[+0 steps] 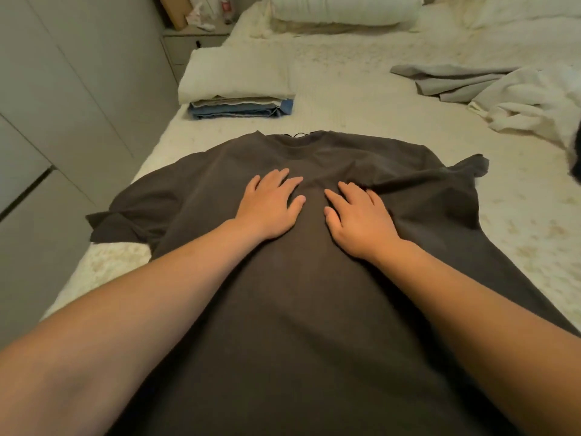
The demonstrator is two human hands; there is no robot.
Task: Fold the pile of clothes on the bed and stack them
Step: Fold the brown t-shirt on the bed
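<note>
Dark tee (314, 278) spread flat on bed (345, 99), collar pointing away. Left hand (270, 206) and right hand (361, 221) press its chest, fingers straight and apart. Tip: sweep outward toward sleeves before folding. Folded stack (239, 105) beyond collar, leftward.

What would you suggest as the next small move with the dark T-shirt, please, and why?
Probably sweep the right hand outward to flatten the wrinkle beside it. The dark T-shirt lies spread on the bed, both hands flat on its chest, left hand too, yet the cloth near the right sleeve looks bunched.
</note>
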